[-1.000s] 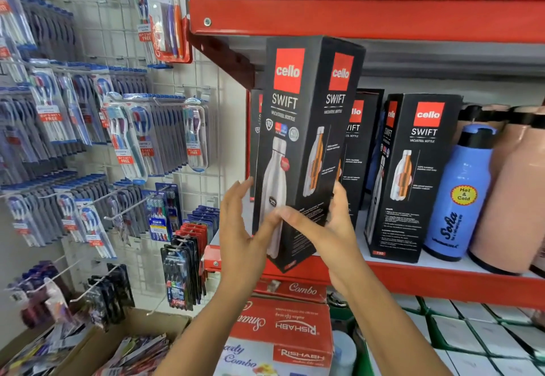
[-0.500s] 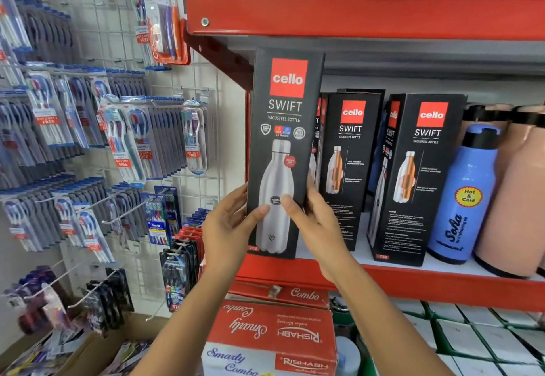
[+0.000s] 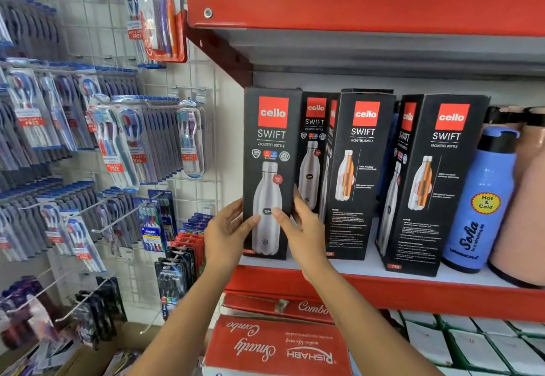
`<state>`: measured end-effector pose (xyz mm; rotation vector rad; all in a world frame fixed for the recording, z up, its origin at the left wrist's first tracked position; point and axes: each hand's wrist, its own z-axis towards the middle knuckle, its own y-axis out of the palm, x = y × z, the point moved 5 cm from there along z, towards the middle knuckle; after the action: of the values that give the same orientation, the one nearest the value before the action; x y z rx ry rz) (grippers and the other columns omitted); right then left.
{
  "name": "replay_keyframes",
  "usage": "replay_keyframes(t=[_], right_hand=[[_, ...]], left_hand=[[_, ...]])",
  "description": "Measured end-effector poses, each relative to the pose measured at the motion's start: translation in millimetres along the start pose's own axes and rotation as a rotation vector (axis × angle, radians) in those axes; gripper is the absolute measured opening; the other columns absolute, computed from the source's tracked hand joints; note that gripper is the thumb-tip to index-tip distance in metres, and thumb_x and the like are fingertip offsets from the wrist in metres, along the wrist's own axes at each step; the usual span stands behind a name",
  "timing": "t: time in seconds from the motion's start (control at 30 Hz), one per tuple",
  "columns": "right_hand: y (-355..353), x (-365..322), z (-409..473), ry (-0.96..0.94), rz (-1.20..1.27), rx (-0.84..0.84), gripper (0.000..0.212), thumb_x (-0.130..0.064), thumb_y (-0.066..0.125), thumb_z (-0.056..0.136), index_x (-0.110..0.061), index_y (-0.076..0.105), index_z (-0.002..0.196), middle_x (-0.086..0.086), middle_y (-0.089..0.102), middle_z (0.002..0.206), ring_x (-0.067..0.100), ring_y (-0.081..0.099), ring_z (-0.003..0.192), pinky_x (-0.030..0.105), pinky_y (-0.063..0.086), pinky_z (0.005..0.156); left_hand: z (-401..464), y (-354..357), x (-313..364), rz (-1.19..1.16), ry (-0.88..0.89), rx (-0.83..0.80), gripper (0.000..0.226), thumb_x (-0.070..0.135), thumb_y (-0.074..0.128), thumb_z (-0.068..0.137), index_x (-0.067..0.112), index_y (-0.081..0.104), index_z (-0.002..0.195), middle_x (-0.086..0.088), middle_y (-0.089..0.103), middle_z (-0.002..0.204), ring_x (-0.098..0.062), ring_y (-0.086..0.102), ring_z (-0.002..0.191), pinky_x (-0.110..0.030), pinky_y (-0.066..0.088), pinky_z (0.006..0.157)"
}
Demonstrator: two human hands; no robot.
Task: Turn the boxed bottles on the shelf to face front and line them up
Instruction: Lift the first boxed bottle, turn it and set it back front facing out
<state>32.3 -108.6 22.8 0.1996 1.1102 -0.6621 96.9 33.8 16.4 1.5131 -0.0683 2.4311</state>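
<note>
A black Cello Swift bottle box (image 3: 269,151) stands upright at the left end of the white shelf (image 3: 368,266), its steel-bottle front toward me. My left hand (image 3: 225,235) grips its lower left edge and my right hand (image 3: 300,223) its lower right edge, both thumbs on the front. Behind it, a second box (image 3: 312,151) also shows its front. A third box (image 3: 358,169) shows its orange-cutaway panel. A fourth box (image 3: 433,181) stands angled, with its side and cutaway panel visible.
A blue Hot & Cold flask (image 3: 480,201) and a peach flask (image 3: 522,210) stand right of the boxes. The red shelf above (image 3: 365,7) hangs low over the box tops. Toothbrush packs (image 3: 118,145) hang on a wire grid at the left. Red Combo cartons (image 3: 277,346) sit below.
The box in my hands has turned from angled to front-facing, then moved down and back onto the shelf's left end. Both hands have followed it and still hold it.
</note>
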Motion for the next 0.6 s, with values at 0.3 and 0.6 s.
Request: replay_keyframes(t=[0.3, 0.6], right_hand=[[5.5, 1.6, -5.4, -0.005, -0.075, 0.042, 0.065, -0.027, 0.06, 0.097, -0.027, 0.03, 0.154, -0.017, 0.045, 0.143, 0.018, 0.053, 0.134, 0.017, 0.043, 0.101], [-23.9, -13.7, -37.3, -0.074, 0.011, 0.132, 0.063, -0.043, 0.05, 0.097, -0.026, 0.03, 0.154, -0.019, 0.034, 0.154, 0.005, 0.034, 0.146, 0.038, 0.031, 0.122]], left_hand=[[-0.2, 2.6, -8.4, 0.046, 0.016, -0.024, 0.045, 0.015, 0.068, 0.083, 0.02, 0.055, 0.125, 0.017, 0.063, 0.11, 0.022, 0.057, 0.091, -0.005, 0.049, 0.081], [-30.7, 27.2, 20.4, 0.291, 0.213, 0.042, 0.076, 0.041, 0.054, 0.089, 0.031, 0.006, 0.147, 0.013, 0.006, 0.158, -0.006, -0.002, 0.146, -0.031, 0.008, 0.118]])
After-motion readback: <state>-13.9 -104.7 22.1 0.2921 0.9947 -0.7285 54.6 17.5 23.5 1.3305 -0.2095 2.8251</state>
